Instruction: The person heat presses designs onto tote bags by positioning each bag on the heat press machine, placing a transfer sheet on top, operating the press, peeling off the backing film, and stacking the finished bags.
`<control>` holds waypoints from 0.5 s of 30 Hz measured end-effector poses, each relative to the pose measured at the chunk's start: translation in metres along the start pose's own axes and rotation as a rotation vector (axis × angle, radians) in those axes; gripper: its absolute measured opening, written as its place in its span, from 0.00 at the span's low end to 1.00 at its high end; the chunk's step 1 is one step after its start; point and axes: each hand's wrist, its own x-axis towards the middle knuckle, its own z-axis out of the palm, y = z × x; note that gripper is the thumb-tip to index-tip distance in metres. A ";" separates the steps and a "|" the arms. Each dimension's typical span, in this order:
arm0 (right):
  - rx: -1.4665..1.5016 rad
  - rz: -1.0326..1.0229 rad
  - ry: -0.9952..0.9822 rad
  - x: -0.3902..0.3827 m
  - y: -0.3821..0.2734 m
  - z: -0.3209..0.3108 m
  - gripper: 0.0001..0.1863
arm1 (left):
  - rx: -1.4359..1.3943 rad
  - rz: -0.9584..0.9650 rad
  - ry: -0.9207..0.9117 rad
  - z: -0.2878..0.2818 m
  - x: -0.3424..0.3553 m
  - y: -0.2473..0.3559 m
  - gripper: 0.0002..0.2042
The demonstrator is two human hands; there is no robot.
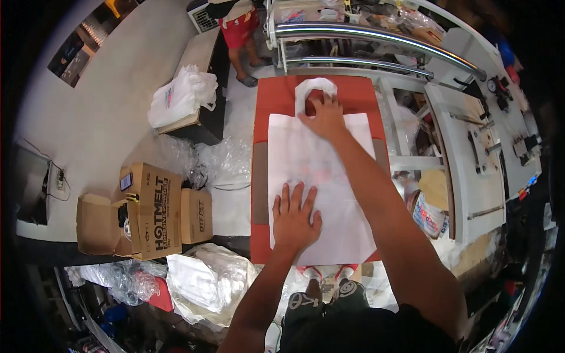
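Observation:
A white bag (321, 235) lies flat on a red board (359, 94), its loop handle (303, 91) at the far end. Faint pinkish marks show through the middle of the bag. My left hand (296, 222) rests flat on the bag's near left part, fingers spread. At the far edge, my right hand (325, 119) lies on the base of the handle with its fingers apart, the tips reaching over the handle's opening. Neither hand grips anything that I can see. My right forearm covers part of the bag's right side.
Metal rollers (376, 32) cross beyond the board, and a white machine frame (465, 159) stands at right. Cardboard boxes (159, 206) are at left. A stack of white bags (185, 94) sits on a bench. Another person's legs (238, 56) show at the back.

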 end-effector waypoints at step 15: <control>-0.079 -0.024 -0.219 -0.277 0.003 -0.135 0.36 | -0.005 0.001 0.010 -0.005 -0.001 0.006 0.28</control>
